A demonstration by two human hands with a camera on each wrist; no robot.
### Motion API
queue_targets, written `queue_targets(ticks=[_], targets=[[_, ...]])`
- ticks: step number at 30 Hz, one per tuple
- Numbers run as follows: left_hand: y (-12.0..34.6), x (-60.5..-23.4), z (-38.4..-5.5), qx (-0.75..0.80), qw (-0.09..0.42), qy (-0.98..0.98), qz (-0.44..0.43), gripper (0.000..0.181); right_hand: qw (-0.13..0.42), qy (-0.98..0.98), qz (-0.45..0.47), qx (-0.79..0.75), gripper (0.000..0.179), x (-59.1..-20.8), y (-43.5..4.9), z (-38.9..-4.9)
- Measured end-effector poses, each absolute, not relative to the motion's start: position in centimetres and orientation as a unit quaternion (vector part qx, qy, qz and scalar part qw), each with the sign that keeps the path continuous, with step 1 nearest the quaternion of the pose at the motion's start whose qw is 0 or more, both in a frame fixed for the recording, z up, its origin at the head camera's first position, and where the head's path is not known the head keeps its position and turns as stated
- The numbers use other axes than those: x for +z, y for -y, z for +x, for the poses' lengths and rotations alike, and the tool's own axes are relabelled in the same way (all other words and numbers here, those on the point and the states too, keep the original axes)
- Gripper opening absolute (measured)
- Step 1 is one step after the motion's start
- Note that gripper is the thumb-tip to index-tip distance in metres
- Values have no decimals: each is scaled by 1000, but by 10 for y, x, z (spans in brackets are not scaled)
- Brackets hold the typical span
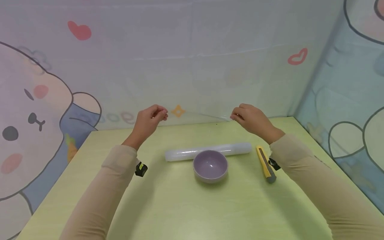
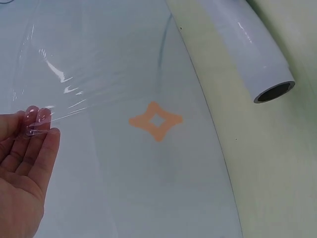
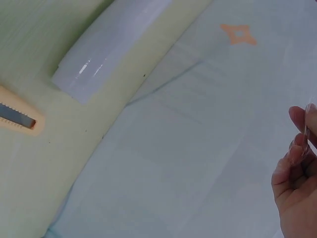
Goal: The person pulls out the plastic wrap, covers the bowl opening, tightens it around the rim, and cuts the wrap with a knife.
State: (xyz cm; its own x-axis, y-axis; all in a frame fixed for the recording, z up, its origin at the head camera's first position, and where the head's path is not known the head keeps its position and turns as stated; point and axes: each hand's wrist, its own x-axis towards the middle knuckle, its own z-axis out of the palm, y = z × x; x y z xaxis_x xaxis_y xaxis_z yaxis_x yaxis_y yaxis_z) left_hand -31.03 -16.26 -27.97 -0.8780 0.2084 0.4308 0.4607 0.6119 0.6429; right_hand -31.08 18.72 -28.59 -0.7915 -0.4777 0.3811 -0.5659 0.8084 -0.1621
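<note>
Between my two hands a sheet of clear cling film (image 2: 57, 73) is stretched, held up over the far end of the table. My left hand (image 1: 150, 119) pinches one corner between thumb and fingers, with creases fanning out from the grip in the left wrist view. The other end is pinched by my right hand (image 1: 250, 119), and a thin strand of film shows at its fingertips in the right wrist view. Below the hands lies a roll of cling film (image 1: 183, 154), set crosswise. A purple bowl (image 1: 211, 165) stands upright just in front of it, hiding part of the roll.
A yellow utility knife (image 1: 264, 163) lies right of the bowl, near my right wrist. The pale green table (image 1: 192, 213) ends at the back against a printed cloth backdrop (image 1: 210, 76), with more cloth at both sides.
</note>
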Motion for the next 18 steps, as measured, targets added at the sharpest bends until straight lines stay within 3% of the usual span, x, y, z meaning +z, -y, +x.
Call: queue_targets(ticks=[18], targets=[[158, -266, -325, -412, 178, 877, -171, 23, 182, 929, 262, 186, 19, -281, -185, -310]])
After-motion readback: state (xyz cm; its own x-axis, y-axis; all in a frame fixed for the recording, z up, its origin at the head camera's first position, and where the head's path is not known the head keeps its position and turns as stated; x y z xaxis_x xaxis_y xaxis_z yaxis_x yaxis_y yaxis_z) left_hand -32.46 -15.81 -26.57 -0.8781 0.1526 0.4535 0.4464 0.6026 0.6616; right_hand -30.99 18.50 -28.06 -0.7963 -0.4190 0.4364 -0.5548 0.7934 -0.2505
